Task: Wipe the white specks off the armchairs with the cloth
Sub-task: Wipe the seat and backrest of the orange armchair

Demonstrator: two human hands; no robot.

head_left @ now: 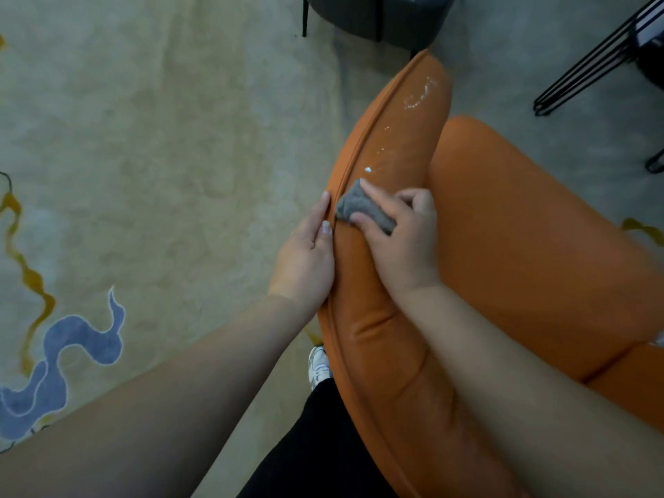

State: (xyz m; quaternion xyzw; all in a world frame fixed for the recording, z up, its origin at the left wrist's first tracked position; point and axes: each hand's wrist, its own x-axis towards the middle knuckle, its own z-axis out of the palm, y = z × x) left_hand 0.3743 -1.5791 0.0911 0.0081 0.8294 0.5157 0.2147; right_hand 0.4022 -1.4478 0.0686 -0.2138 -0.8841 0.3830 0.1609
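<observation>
Beige patterned rug (161, 145) underfoot. Orange armchair (521, 246): smooth, padded, yields under pressure. White specks (418, 98) remain along backrest top. Grey cloth (363, 208) soft, light, bunched; right hand (399, 231) fingers pinch it against backrest. Left hand (305, 257), fingers straight, braces outer edge.

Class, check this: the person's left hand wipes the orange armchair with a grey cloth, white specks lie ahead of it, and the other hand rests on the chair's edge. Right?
Wrong hand. The head view shows the right hand holding the grey cloth on the orange armchair; the left hand rests on its edge. White specks do lie ahead.
</observation>
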